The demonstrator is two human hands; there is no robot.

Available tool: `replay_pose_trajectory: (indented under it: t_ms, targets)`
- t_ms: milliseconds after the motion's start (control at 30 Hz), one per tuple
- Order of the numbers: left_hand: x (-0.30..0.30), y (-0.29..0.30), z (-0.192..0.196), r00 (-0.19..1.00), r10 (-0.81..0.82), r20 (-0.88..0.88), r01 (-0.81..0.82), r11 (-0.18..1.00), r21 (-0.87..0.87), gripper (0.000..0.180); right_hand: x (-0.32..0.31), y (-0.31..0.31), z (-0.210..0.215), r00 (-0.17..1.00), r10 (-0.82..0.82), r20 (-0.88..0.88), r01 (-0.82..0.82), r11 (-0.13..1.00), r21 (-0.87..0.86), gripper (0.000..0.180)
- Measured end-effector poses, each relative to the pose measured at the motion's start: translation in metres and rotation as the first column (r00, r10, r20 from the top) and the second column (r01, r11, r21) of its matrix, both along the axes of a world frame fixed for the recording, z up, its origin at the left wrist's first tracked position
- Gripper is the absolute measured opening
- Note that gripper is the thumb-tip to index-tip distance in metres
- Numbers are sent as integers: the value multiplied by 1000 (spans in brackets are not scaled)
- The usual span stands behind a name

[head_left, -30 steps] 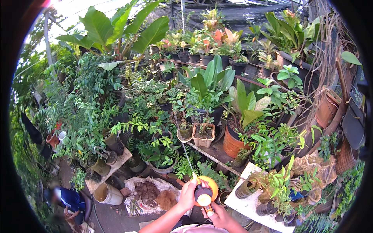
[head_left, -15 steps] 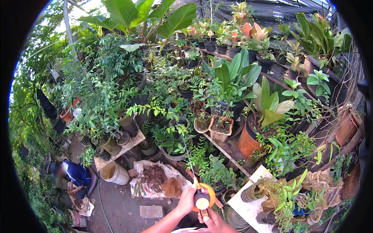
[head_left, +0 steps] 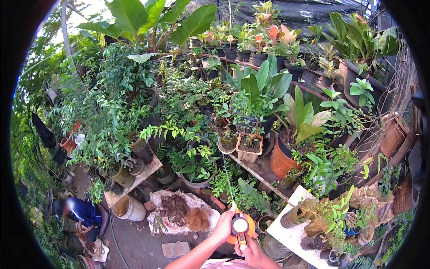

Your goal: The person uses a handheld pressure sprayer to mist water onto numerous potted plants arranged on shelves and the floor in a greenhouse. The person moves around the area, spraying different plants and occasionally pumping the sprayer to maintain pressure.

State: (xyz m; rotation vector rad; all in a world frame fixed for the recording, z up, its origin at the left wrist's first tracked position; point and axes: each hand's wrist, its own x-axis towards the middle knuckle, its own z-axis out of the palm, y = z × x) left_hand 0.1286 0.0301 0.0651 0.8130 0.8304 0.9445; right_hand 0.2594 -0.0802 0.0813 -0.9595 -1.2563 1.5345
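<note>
I hold an orange spray nozzle (head_left: pixel 241 226) with a pale round top near the bottom middle of the view. My left hand (head_left: pixel 222 227) grips its left side and my right hand (head_left: pixel 254 252) holds it from below. A thin jet of water (head_left: pixel 227 177) shoots up from it toward the small potted plants (head_left: pixel 245 145) on a wooden shelf. Both forearms enter from the lower edge.
Dense potted plants fill stepped shelves ahead, including a large orange clay pot (head_left: pixel 281 160). An open sack of soil (head_left: pixel 179 210) lies on the ground beside a pale bucket (head_left: pixel 127 207). A crouching person in blue (head_left: pixel 83 214) works at lower left. A white board (head_left: pixel 291 224) with pots is at right.
The view has shifted, so the plants appear further right and lower. My hands stay on the nozzle, now closer to the bottom edge, and the water jet continues.
</note>
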Motion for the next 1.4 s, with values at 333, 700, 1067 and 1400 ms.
replay_pose_trajectory:
  t_ms: [333, 700, 1067, 1400]
  targets:
    - [-41, 19, -71, 996, -87, -4, 81, 945, -317, 41, -59, 4, -29, 954, -171, 247, 226, 950, -215, 24]
    - [-70, 10, -108, 975, -195, 107, 222, 872, -436, 38, -113, -10, -39, 845, -324, 426, 447, 864, -230, 28]
    - [-64, -44, -126, 866, -492, 82, 457, 716, -527, 47, -147, -76, -43, 672, -526, 521, 719, 632, -290, 31]
    - [-64, -106, -105, 801, -575, 168, 553, 603, -575, 44, -158, -136, -23, 604, -556, 572, 781, 558, -281, 30]
